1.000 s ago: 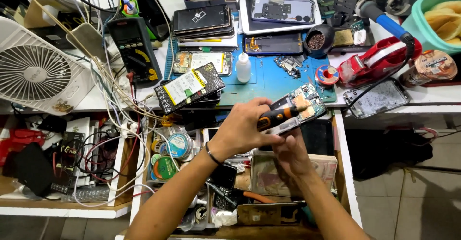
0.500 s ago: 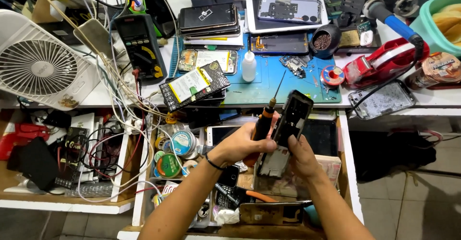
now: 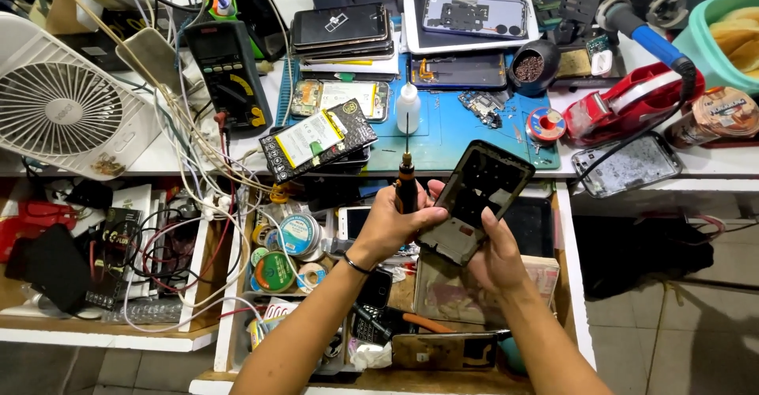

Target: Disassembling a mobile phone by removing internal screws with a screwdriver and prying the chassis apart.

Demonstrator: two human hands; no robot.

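Above the open drawer (image 3: 395,300), left hand (image 3: 393,225) grips screwdriver (image 3: 406,183) (upright), right hand (image 3: 492,254) phone frame (image 3: 476,201)

Green basin (image 3: 723,27) cut off at right edge, screwdriver (image 3: 406,185) handle hidden by left hand (image 3: 395,225) (tip perhaps blurred)

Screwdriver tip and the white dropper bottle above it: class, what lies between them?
In the head view, only bare blue mat lies between the screwdriver, held in the left hand, and the bottle.
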